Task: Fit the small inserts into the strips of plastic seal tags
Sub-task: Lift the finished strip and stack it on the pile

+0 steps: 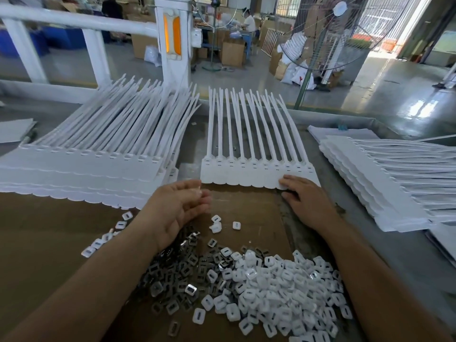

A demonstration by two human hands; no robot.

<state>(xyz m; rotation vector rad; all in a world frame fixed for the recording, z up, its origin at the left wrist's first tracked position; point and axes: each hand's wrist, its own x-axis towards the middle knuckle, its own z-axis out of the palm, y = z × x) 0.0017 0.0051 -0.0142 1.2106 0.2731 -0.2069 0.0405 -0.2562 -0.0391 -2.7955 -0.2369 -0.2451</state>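
One fan [340,8], seemingly idle, stands beyond the strip [256,174].

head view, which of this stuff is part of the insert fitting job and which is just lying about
Job in hand: strip of seal tags under the right hand; left hand; white inserts; metal clips; left stack of strips; right stack of strips.

Lying about: fan; cardboard boxes; white railing.
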